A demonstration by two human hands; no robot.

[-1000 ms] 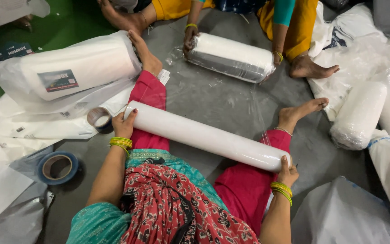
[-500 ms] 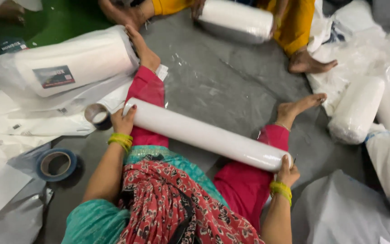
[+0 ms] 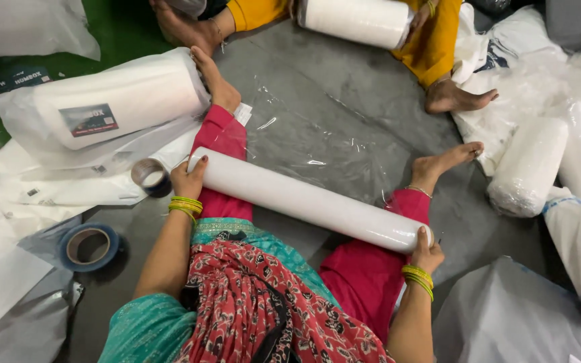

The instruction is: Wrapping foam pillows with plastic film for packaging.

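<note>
A long white roll of plastic film [image 3: 307,199] lies across my legs in pink trousers. My left hand [image 3: 187,180] grips its left end, and my right hand [image 3: 427,253] grips its right end. Both wrists carry green and yellow bangles. A sheet of clear film [image 3: 317,128] spreads on the grey floor in front of the roll, between my bare feet.
A bagged white roll with a label [image 3: 112,107] lies at the left. Two tape rolls [image 3: 149,176] [image 3: 90,246] sit on the floor by my left arm. Another person in yellow holds a white roll [image 3: 358,20] at the top. More wrapped rolls [image 3: 529,168] lie right.
The view has shifted so the other person and their roll sit higher in frame. My hands stay on the ends of the long roll, which has barely moved.
</note>
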